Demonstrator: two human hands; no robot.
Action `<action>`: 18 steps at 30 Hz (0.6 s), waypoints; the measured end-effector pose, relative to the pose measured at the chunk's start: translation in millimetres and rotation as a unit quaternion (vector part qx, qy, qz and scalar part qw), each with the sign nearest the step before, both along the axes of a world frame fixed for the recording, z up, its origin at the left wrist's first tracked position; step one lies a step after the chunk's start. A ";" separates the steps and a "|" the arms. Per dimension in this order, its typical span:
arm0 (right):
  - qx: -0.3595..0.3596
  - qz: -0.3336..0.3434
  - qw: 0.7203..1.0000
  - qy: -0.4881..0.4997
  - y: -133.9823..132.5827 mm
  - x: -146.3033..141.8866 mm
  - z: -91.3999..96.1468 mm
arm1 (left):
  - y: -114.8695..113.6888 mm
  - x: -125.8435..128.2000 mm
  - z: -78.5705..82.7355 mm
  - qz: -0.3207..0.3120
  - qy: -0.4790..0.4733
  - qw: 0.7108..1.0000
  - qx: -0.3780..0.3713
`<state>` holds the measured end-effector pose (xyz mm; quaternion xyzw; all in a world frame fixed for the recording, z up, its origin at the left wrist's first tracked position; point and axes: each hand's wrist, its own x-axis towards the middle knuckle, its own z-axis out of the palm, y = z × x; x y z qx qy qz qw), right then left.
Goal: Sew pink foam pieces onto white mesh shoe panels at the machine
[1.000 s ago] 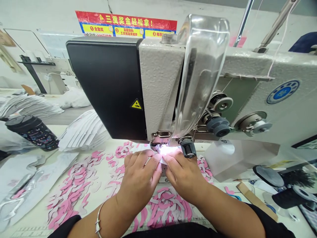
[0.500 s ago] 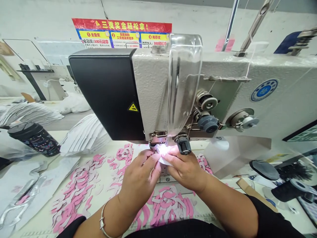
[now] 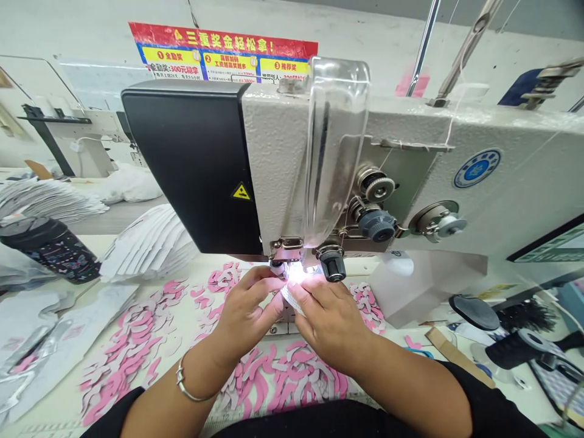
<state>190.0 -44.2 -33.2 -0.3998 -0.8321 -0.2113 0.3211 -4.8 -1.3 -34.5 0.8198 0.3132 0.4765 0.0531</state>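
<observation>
My left hand (image 3: 246,313) and my right hand (image 3: 331,319) meet under the needle area of a grey sewing machine (image 3: 292,164). Both pinch a small white perforated strip (image 3: 291,298), which lies in the bright light below the presser foot (image 3: 283,263). My fingers are curled and pressed together on the strip. A silver bracelet sits on my left wrist. A clear guard (image 3: 335,140) hangs in front of the needle, which I cannot see.
Pink and white curved cut pieces (image 3: 132,340) lie scattered over the table. A fanned stack of white pieces (image 3: 150,243) and a dark bottle (image 3: 50,248) lie to the left. Black thread spools (image 3: 515,350) and a black knob (image 3: 331,266) are at the right.
The camera view shifted slightly. Both hands stayed at the presser foot and turned the strip, which now shows tilted between my fingers.
</observation>
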 end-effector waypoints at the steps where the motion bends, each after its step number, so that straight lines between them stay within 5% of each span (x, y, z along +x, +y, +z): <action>1: -0.007 -0.003 1.000 -0.001 -0.4 0.2 -0.1 | 1.5 -0.3 -1.3 -0.002 -0.005 1.000 -0.001; 18: -0.002 0.003 0.999 0.043 10.1 1.9 -7.5 | 6.9 -0.4 -12.2 0.049 0.005 0.998 -0.026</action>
